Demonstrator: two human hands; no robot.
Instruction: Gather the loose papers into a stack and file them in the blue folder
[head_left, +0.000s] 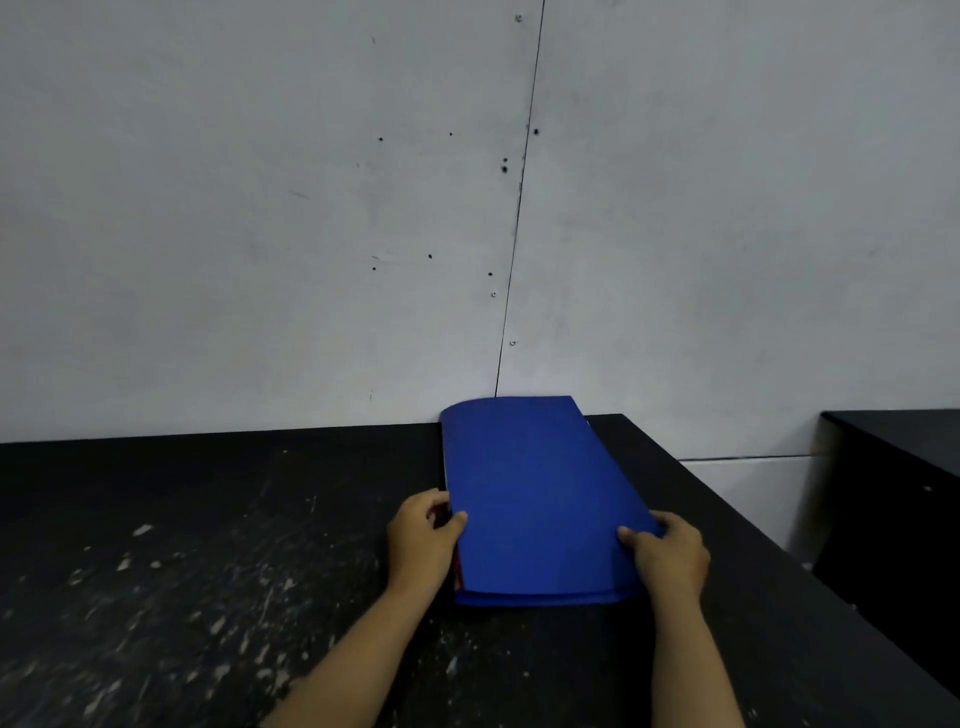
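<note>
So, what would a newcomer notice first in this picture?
First the bright blue folder, closed, lying on the scratched black table near the grey wall. Then the two hands: the left hand grips its left edge and the right hand its right edge.

Left hand (423, 535) and right hand (670, 553) clasped, forearms extended

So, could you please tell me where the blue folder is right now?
In the head view, the blue folder lies closed on the black table, right of centre, far end near the wall, gripped between left hand and right hand.
</note>
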